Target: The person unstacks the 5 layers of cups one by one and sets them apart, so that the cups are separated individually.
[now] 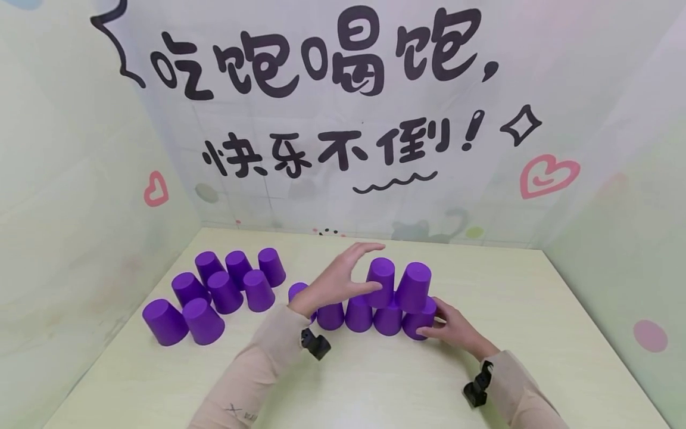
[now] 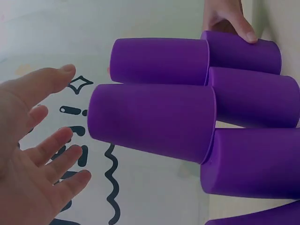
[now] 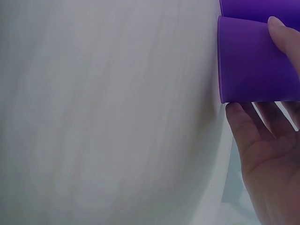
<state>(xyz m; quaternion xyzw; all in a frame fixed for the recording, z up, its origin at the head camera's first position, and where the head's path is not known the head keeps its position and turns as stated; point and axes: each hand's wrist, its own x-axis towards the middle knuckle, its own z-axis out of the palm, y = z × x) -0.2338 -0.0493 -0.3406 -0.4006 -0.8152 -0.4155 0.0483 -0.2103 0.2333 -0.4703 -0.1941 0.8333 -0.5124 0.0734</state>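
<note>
Purple cups stand upside down in a row, with two more on top at the right end. My left hand (image 1: 343, 275) is beside the left upper cup (image 1: 382, 273), its fingers spread. In the left wrist view a gap shows between that hand and the upper cups. The other upper cup (image 1: 414, 287) stands to the right, on the bottom row. My right hand (image 1: 457, 326) holds the rightmost bottom cup (image 3: 253, 61), thumb in front and fingers along its far side. My left forearm and hand partly hide the row's left end, where a cup (image 1: 298, 290) peeks out.
A separate group of upside-down purple cups (image 1: 225, 293) stands on the left of the pale tabletop (image 1: 364, 381). Printed cloth walls (image 1: 300, 208) with black lettering enclose the back and sides. Each wrist carries a small black camera (image 1: 316, 344).
</note>
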